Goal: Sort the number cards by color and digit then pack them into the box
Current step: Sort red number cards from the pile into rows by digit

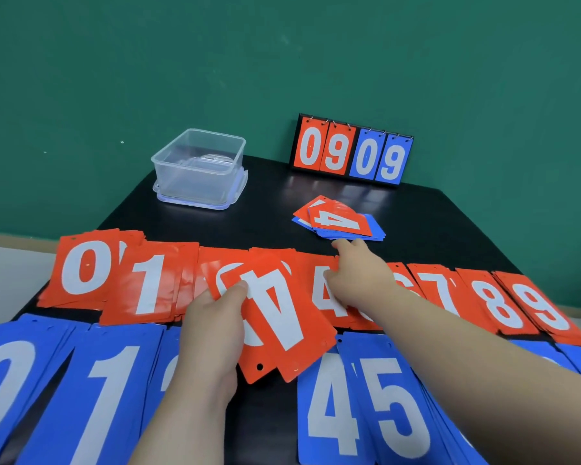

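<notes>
Nearby, the left hand (212, 317) pinched two glossy red cards (282, 310), a 4 on top, with thumb and curled fingers. The right hand (359, 273) stretched forward, fingers straight, reaching the mixed card pile (342, 224). The clear plastic box (195, 182) stood far left on the black worktop (269, 203).

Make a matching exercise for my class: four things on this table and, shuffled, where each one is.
1 clear box
2 scoreboard
3 mixed pile
4 upside-down red 4 card

A gripped by the left hand
B back edge, showing 09 09
C back left of the table
D just beyond the right hand

Pairs: 1-C, 2-B, 3-D, 4-A
</notes>
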